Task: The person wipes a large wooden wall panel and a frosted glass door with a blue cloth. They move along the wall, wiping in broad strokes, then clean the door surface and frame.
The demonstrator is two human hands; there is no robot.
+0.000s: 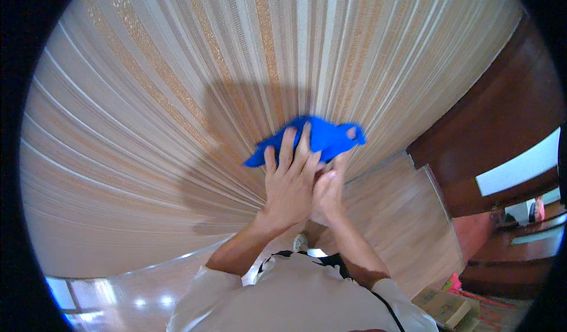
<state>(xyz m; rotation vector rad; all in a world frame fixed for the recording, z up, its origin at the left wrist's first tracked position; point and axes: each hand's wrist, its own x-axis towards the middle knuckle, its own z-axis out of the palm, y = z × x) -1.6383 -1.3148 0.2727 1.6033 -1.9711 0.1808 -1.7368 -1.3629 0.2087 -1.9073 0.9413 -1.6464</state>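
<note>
A bright blue cloth (330, 138) is bunched in front of a wall covered in striped wallpaper (283, 44). My left hand (290, 181) lies over the left part of the cloth with its fingers spread, holding it against the wall side. At the cloth's right end, my right hand (330, 190) grips it, and one fingertip shows through a fold. Both hands are close together, the left partly covering the right. Whether the cloth touches the wall cannot be told exactly.
Wood-look flooring (390, 208) stretches to the right and below. A dark brown wood panel (496, 92) stands at right. Near the lower right are a cardboard box (443, 305) and something pink (454, 283). A person (538, 209) shows far off at right.
</note>
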